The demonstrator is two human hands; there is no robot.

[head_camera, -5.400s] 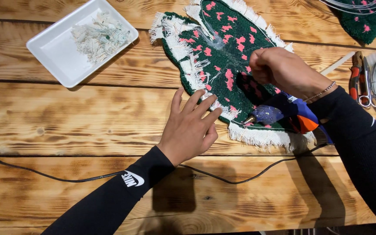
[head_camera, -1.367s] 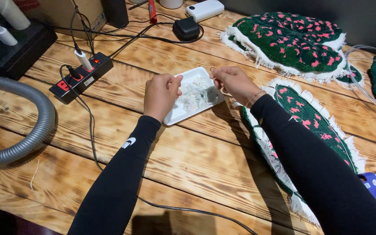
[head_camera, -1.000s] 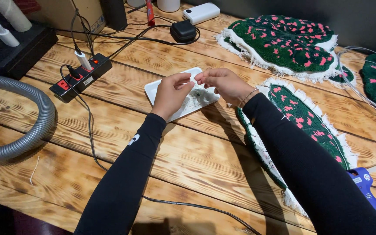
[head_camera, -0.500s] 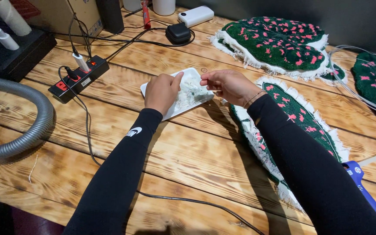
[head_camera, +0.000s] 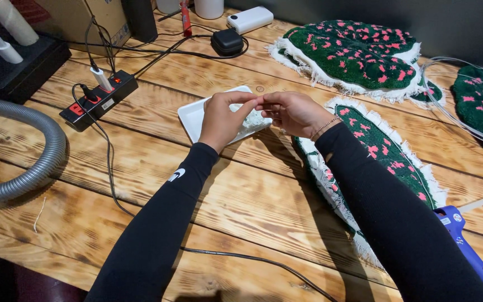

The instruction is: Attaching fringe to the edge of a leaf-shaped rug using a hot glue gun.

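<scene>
Tray of white fluff lies directly beneath both hands

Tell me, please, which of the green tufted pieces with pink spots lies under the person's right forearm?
The long leaf-shaped piece nearest the person, beside the white tray; the others lie farther back and at the right edge.

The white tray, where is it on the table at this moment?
In the head view, the white tray lies at the table's middle, under both hands, right of the black power strip.
</scene>
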